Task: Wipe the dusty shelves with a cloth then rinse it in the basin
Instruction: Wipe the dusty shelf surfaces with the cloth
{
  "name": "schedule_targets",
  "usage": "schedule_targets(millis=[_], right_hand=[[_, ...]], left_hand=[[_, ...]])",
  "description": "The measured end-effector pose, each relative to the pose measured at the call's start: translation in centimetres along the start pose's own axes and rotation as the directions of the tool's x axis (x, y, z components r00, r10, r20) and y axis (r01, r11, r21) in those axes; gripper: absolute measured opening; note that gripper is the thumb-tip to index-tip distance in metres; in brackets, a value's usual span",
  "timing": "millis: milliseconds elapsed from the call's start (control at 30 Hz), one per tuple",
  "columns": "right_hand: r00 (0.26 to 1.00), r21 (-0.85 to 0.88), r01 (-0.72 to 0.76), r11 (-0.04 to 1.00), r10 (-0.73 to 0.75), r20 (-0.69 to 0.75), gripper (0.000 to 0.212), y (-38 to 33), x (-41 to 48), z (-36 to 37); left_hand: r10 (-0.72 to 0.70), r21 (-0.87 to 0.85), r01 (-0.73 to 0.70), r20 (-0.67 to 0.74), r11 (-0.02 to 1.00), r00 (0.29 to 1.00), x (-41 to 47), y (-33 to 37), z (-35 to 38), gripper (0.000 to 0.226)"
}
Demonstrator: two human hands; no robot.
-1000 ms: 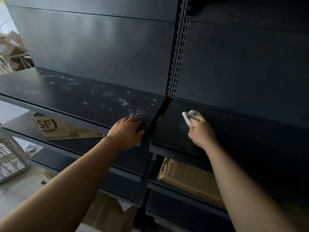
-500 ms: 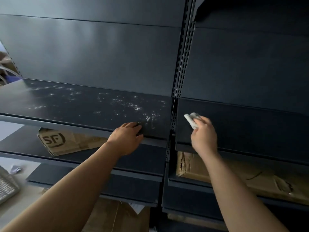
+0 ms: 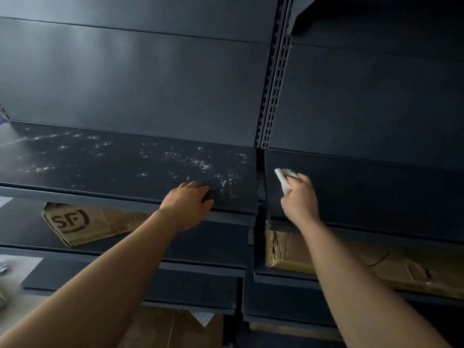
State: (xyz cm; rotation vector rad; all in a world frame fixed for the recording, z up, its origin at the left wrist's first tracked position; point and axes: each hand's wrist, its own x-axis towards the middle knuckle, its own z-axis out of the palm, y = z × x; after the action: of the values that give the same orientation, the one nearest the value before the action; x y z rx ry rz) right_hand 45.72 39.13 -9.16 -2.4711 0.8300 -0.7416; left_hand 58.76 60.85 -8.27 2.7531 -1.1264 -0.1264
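SF-marked carton (image 3: 82,223) on lower left shelf, dust-speckled left shelf (image 3: 105,162) above it, left hand (image 3: 188,203) palm-down on that shelf's near edge with fingers together, slotted upright (image 3: 272,91), right hand (image 3: 300,198) pinching white cloth (image 3: 285,178) against dark right shelf (image 3: 376,187), torn carton (image 3: 326,254) below.

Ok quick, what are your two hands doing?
Left hand: open, empty, resting on the dusty shelf.
Right hand: closed, holding the white cloth.
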Motion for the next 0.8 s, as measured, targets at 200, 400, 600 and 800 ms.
schedule_targets(millis=[200,400,600,800], right_hand=[[0.975,-0.068,-0.024,0.997,0.039,0.219,0.048,1.7,4.8,2.3],[0.958,-0.047,-0.008,0.999,0.021,0.286,0.047,1.0,10.0,4.6],[0.936,-0.011,0.079,0.997,-0.07,0.345,0.049,-0.7,13.7,7.4],[0.906,-0.136,0.224,0.965,-0.155,0.394,0.057,-2.9,14.1,8.7]], left_hand=[[-0.057,0.014,0.057,-0.015,0.998,0.998,2.2,-0.7,-0.2,0.05],[-0.066,-0.029,0.063,-0.109,0.998,0.992,2.7,-1.7,0.8,0.05],[-0.063,-0.034,0.058,-0.164,0.998,0.984,3.4,-2.6,1.3,0.049],[-0.045,-0.032,0.04,-0.192,0.999,0.98,3.5,-3.0,1.7,0.05]])
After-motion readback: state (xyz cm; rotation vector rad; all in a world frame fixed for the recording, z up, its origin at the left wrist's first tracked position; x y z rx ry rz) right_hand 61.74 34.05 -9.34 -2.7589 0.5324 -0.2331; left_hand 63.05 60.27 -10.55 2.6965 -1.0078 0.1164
